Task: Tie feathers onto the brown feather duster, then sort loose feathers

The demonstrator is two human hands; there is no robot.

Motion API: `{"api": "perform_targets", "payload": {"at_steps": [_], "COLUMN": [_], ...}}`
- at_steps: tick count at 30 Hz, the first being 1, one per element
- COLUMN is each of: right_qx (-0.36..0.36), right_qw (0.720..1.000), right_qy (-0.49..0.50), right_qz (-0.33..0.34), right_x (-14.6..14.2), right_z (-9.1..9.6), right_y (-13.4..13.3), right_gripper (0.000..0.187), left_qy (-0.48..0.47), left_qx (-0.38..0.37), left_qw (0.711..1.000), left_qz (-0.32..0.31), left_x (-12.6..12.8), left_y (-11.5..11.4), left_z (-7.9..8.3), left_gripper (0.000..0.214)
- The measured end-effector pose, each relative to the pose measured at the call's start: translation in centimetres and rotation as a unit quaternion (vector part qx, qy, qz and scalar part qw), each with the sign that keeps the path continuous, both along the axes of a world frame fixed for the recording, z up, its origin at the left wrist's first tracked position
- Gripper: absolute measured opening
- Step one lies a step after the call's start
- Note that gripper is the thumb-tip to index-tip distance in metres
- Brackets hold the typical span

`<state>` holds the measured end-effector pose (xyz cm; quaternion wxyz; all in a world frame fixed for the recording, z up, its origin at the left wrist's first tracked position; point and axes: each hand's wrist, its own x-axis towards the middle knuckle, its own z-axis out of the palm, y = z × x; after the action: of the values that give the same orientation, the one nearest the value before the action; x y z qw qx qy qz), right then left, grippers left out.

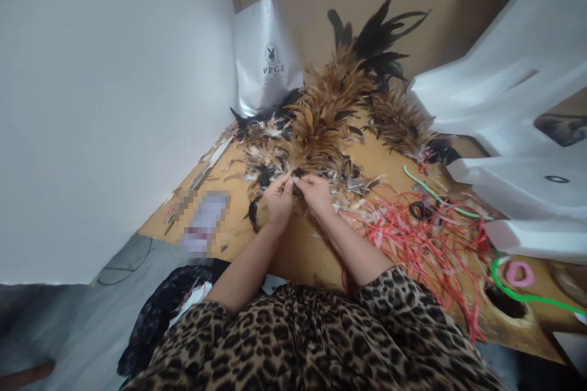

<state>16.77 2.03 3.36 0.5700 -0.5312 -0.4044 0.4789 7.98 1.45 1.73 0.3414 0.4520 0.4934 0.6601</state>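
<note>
Both hands meet at the near edge of a large heap of brown feathers (321,122) on the wooden table (385,171). The fingers of my left hand (279,197) are pinched together, and the tips of my right hand (315,193) press close beside them in a pinch too. A small pale bit shows between the fingertips, most likely part of a feather, but it is too small to be sure. Darker and whitish loose feathers (261,174) lie around the hands. Long black feathers (385,30) stick up at the back of the heap.
A tangle of red plastic strips (413,244) spreads to the right, with a black roll (419,211) on it. Beyond are a sewing machine (527,177), a green cord (509,290) and a hole (507,302) in the table. A silver bag (266,73) stands behind; thin sticks (197,180) lie left.
</note>
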Motion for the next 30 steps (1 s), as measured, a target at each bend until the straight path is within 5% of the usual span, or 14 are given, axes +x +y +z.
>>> {"api": "perform_targets", "payload": {"at_steps": [5, 14, 18, 21, 25, 30], "right_qx": [-0.032, -0.016, 0.002, 0.012, 0.032, 0.061], "right_qw": [0.994, 0.992, 0.981, 0.974, 0.967, 0.984], "right_qy": [0.103, 0.11, 0.114, 0.089, 0.062, -0.037], "right_qz": [0.007, 0.063, 0.154, 0.21, 0.247, 0.161], "right_x": [-0.1, 1.0, 1.8, 2.4, 2.4, 1.0], "right_z": [0.3, 1.6, 1.1, 1.0, 1.2, 0.4], "right_y": [-0.3, -0.7, -0.3, -0.3, -0.5, -0.7], "right_gripper": [0.038, 0.034, 0.033, 0.035, 0.033, 0.034], "left_qy": [0.033, -0.053, -0.174, -0.198, -0.227, -0.236], "left_qx": [0.051, 0.035, -0.07, -0.08, -0.091, -0.1], "left_qw": [0.998, 0.997, 0.971, 0.954, 0.949, 0.958], "left_qz": [-0.008, -0.041, -0.151, -0.211, -0.197, -0.126], "left_x": [0.3, 0.9, 0.1, -0.4, -0.3, -0.5], "left_y": [-0.5, -2.6, -2.7, -2.9, -3.1, -2.7], "left_z": [0.1, 1.6, 1.9, 2.2, 2.0, 0.6], "left_gripper": [0.018, 0.026, 0.037, 0.027, 0.025, 0.024]}}
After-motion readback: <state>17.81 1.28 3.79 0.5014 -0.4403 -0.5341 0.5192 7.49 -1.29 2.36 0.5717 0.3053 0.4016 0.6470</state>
